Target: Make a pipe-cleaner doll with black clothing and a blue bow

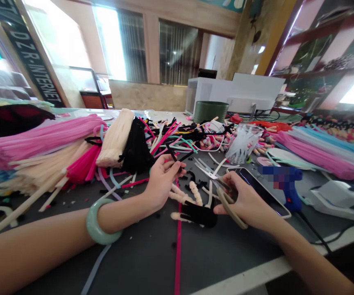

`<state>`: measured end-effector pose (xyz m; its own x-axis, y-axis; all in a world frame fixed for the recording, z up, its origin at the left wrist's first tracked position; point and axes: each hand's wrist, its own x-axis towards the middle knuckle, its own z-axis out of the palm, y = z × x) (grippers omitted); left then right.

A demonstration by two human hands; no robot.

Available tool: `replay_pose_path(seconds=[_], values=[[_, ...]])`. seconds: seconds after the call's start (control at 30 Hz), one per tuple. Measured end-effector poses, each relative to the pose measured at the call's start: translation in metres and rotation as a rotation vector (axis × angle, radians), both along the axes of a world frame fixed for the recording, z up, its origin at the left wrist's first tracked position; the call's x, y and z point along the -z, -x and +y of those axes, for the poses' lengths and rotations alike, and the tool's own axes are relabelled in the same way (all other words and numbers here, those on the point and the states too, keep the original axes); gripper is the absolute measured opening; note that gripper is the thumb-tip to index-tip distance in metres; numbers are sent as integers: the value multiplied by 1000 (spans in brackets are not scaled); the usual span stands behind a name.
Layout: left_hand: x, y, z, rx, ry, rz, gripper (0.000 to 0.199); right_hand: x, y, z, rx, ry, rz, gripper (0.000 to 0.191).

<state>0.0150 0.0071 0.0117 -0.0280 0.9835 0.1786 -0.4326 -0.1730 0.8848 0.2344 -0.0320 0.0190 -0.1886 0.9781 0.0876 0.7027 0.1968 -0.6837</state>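
Observation:
My left hand (164,176), with a pale green bangle (94,223) on its wrist, pinches a black pipe cleaner (172,152) between thumb and fingertips. In my right hand (241,198) is a pair of scissors (234,211) with beige handles; the blades (206,170) point left toward the pipe cleaner and look parted. Below and between both hands lies a small figure with cream pipe-cleaner limbs (195,192) and a black fuzzy part (200,214). A dark pink strip (178,254) runs under it toward the table's front edge.
Bundles of pink (41,137), cream (115,137) and black pipe cleaners (137,147) lie at left. At right are a phone (258,190), a blue glue gun (290,190), a white power strip (333,200) with cords and a clear cup (243,143). A green pot (210,110) stands behind.

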Motion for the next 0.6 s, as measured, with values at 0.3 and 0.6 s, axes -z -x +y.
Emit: replay_pose_path(seconds=[0.3, 0.6], values=[[0, -1, -3, 105, -27, 85, 23, 3, 6, -5, -66, 33, 139, 40], [1, -3, -7, 158, -66, 106, 20, -1, 5, -8, -64, 13, 146, 18]])
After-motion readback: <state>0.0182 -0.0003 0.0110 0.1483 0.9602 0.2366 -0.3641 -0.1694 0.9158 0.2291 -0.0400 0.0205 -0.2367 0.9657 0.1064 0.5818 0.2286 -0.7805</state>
